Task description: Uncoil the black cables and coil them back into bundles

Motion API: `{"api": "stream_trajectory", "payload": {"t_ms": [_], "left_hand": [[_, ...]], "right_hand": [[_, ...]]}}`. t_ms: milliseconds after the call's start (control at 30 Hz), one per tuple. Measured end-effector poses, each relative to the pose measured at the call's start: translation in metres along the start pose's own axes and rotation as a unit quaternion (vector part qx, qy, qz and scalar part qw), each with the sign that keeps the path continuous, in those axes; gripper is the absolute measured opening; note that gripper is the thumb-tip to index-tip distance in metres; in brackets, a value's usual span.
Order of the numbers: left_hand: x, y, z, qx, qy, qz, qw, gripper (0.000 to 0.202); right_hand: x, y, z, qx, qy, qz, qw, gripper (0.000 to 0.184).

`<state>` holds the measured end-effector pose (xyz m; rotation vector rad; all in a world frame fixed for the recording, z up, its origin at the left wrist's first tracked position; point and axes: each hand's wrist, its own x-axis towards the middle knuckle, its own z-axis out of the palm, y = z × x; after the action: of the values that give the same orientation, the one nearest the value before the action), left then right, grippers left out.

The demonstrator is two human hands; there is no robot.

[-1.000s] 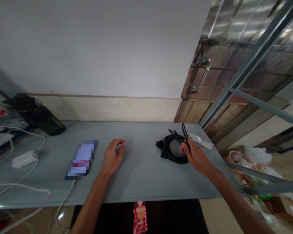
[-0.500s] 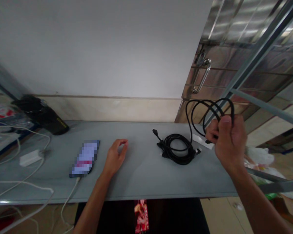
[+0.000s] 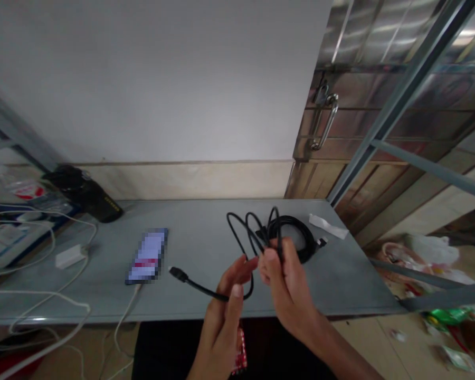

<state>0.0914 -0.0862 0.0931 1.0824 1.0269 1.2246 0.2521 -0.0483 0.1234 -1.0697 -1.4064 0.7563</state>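
right hand [image 3: 285,285] pinched looped black cable [image 3: 248,232]; left hand [image 3: 225,306] beside it, fingers seemingly curled on cable's tail; cable coil [image 3: 301,237] on worktop [image 3: 206,237] beyond.

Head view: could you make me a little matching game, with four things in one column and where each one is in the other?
1. black cable
2. phone
3. dark bottle
4. white charger

a. lying at the far left of the table, by the wall
b. held in both hands
c. flat on the table, plugged into a white cord
d. left of the phone

1-b, 2-c, 3-a, 4-d
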Motion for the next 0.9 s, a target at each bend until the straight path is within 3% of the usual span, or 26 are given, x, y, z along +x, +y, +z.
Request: {"api": "stream_trajectory", "payload": {"t_ms": [133, 233, 333, 433, 633, 767, 900], "left_hand": [[0.010, -0.001, -0.009, -0.095, 0.061, -0.061, 0.992, 0.046], [0.022, 0.002, -0.015, -0.172, 0.093, -0.096, 0.976, 0.044], [0.028, 0.011, -0.023, -0.202, 0.089, -0.134, 0.966, 0.049], [0.033, 0.018, -0.038, -0.206, 0.074, -0.150, 0.964, 0.055], [0.039, 0.027, -0.072, -0.209, 0.103, -0.174, 0.957, 0.040], [0.041, 0.025, -0.098, -0.193, 0.115, -0.163, 0.961, 0.043], [0.046, 0.021, -0.126, -0.198, 0.148, -0.132, 0.960, 0.039]], "right_hand": [[-0.011, 0.005, 0.006, -0.007, -0.175, 0.031, 0.984, 0.025], [-0.013, 0.004, -0.001, -0.018, -0.215, 0.016, 0.976, 0.030], [-0.014, 0.010, -0.019, -0.040, -0.177, 0.041, 0.983, 0.035], [-0.016, 0.025, -0.046, -0.040, -0.099, 0.083, 0.991, 0.047], [-0.029, 0.046, -0.101, 0.022, 0.049, 0.184, 0.981, 0.058], [-0.038, 0.045, -0.132, 0.014, 0.102, 0.171, 0.980, 0.059], [-0.043, 0.037, -0.159, 0.012, 0.169, 0.106, 0.980, 0.052]]}}
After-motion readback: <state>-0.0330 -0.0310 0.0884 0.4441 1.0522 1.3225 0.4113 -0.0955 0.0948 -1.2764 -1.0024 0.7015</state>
